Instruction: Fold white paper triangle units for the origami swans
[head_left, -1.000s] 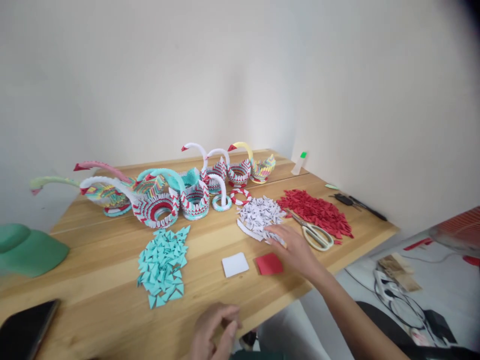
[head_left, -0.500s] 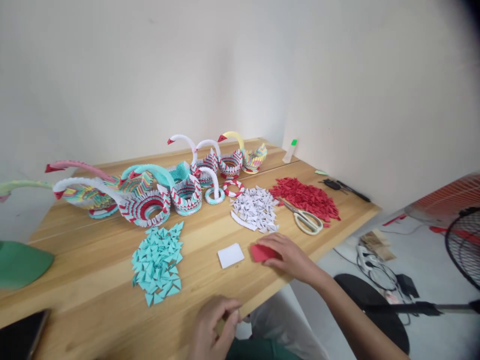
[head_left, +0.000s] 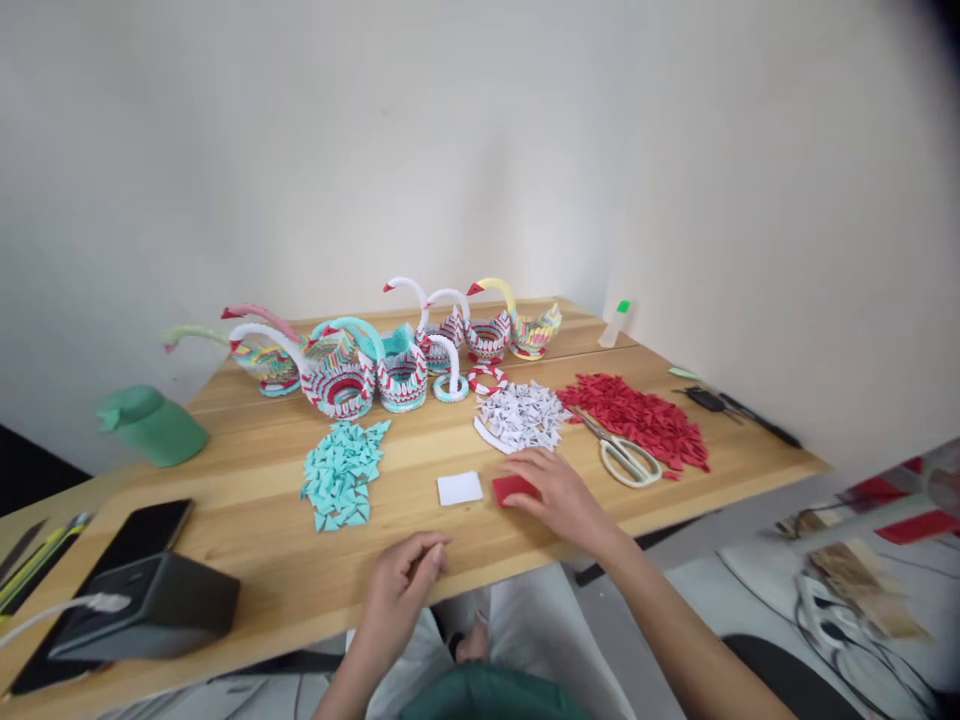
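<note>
My right hand is at the near side of the table, thumb and fingers closed about a small red paper rectangle. Just left of it lies a white paper rectangle, flat and untouched. My left hand rests by the table's front edge with its fingers curled in; nothing shows in it. Beyond the hands spread piles of folded paper triangles: a teal pile, a white pile and a red pile. Scissors lie between the white and red piles, handles towards me.
Several folded-paper swans stand along the back. Near them are a small ring with a white neck and a red-and-white ring. At left are a green jug, a phone and a dark box with a cable.
My view has swung left and down, bringing the green jug and dark box into sight. My right hand stays at the red paper; the left remains curled by the edge.
</note>
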